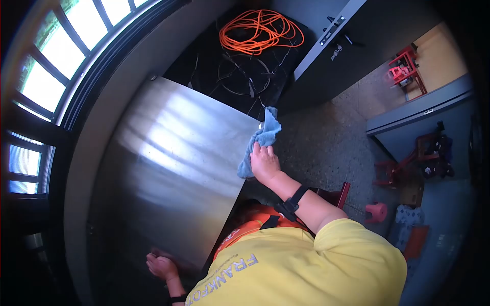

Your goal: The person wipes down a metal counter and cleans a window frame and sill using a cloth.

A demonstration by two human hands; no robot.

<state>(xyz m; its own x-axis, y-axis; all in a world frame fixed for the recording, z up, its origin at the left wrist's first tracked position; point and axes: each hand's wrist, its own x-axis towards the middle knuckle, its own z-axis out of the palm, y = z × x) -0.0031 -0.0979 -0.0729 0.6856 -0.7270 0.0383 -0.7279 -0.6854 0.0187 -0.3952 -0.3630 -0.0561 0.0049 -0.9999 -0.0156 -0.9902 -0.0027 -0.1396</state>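
Metal desk; blue cloth runs along its near edge by a corner, right hand pinching it; left hand well apart, grip unclear.

The right hand covers part of the crumpled pale-blue cloth; the yellow fabric shirt runs off the bottom, the flat dark door off the top

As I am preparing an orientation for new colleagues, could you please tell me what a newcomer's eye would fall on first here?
Probably the loose, bright orange coil on the dark surface at the top of the view. Next might come the shiny metal tabletop left of centre, with bright reflections, and the blue cloth in the right hand at its edge.
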